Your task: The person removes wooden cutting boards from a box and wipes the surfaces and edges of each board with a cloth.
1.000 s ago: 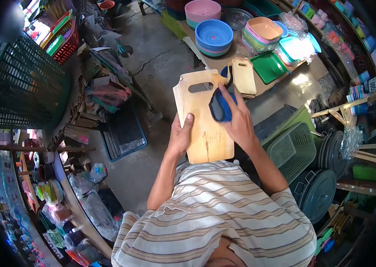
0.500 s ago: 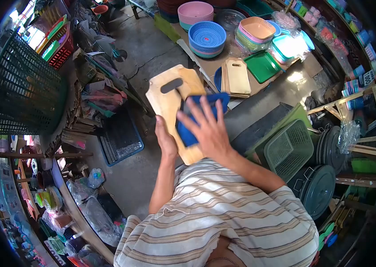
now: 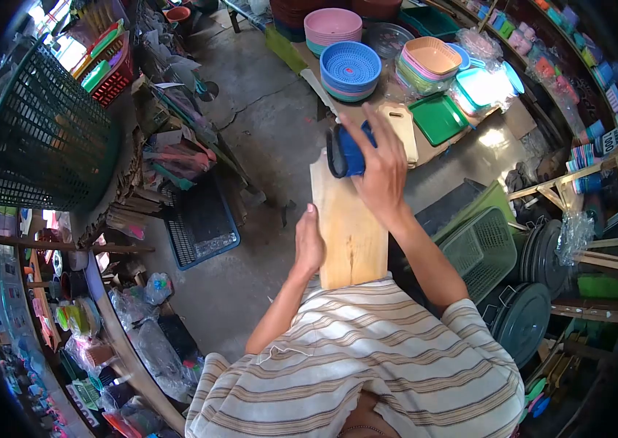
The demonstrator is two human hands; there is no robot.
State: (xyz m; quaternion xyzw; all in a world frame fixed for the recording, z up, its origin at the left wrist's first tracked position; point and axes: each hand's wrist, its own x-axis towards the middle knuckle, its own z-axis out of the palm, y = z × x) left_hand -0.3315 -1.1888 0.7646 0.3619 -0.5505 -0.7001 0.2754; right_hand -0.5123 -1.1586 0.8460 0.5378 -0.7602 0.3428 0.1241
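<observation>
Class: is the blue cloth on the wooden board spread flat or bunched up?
Bunched up: the right hand grips the blue cloth as a thick wad atop the wooden board.

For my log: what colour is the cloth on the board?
Blue cloth, on the board; head view.

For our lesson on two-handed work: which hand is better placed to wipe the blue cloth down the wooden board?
Probably the right. The right hand presses the blue cloth on the top end of the wooden board, while the left hand grips its left edge, steadying it.
</observation>
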